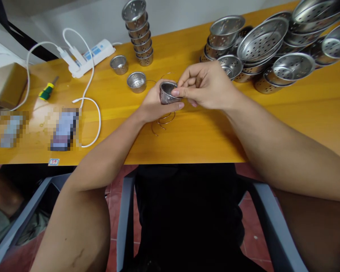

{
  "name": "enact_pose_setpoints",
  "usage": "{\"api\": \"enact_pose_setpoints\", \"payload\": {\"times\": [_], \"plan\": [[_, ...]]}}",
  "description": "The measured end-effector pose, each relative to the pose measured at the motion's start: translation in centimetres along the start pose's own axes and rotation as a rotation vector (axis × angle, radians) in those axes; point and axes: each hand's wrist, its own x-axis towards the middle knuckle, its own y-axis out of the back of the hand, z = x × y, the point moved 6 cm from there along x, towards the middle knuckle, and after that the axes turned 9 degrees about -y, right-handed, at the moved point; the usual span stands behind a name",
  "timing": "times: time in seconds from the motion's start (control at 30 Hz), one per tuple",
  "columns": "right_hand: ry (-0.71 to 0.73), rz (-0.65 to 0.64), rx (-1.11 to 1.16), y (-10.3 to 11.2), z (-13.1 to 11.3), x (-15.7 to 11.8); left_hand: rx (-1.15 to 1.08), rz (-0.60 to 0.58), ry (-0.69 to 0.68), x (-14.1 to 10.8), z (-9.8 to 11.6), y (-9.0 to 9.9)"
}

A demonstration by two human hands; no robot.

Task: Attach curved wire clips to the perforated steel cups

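A small perforated metal cup (166, 99) is tilted in my left hand (155, 102), whose fingers and thumb wrap round it. My right hand (205, 87) pinches at the cup's right rim, thumb over the edge; whether it also holds a thin wire is too small to tell. Thin curved wires (167, 120) lie on the table just below the left hand, and another wire end shows above it. Behind the left hand stands a second small cup (136, 82), with a third cup (119, 65) farther back.
A tall stack of small cups (141, 41) stands behind. Larger perforated bowls (262, 41) crowd the back right. A power strip (92, 58), white cables, a screwdriver (47, 91), a phone (64, 130) and a cardboard box (10, 85) are left. A person's leg (2, 192) shows lower left.
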Motion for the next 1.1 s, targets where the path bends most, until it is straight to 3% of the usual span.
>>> {"api": "enact_pose_setpoints", "payload": {"times": [0.43, 0.63, 0.8, 1.1], "plan": [[0.000, -0.030, -0.023, -0.7, -1.2, -0.5, 0.074, -0.011, -0.039, -0.1, 0.4, 0.5], [0.140, 0.242, -0.151, 0.4, -0.4, -0.4, 0.124, 0.130, 0.019, 0.3, 0.0, 1.5], [0.221, 0.349, -0.299, 0.9, -0.4, -0.7, 0.155, 0.185, -0.028, 0.9, 0.6, 1.6], [0.203, 0.211, -0.475, -0.4, -0.9, -1.0, 0.201, 0.162, 0.003, 1.3, 2.8, 1.6]]}}
